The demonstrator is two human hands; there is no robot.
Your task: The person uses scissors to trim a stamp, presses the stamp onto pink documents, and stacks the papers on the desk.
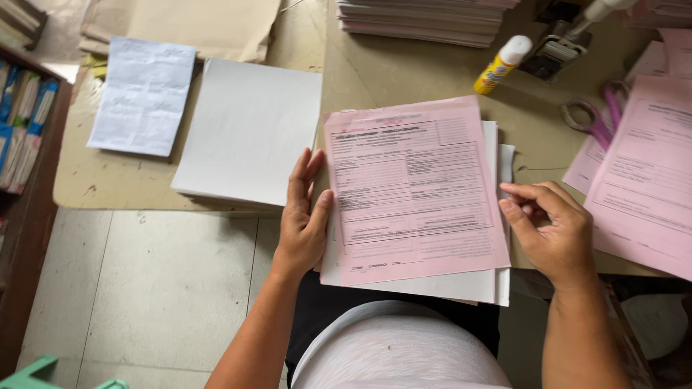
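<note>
Pink form (414, 189) lies on top of a small stack of white sheets (432, 287) at the near edge of the desk (404, 75), between the two hands. Left hand (303, 220) lies flat and open against its left edge, grip holding nothing; right hand (551, 227) is curled loosely just right of the stack, grip narrow, touching the white edges

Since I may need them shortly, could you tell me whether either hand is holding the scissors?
No: the purple-handled scissors lie on the table, while the left hand and right hand flank the pink form.
</note>
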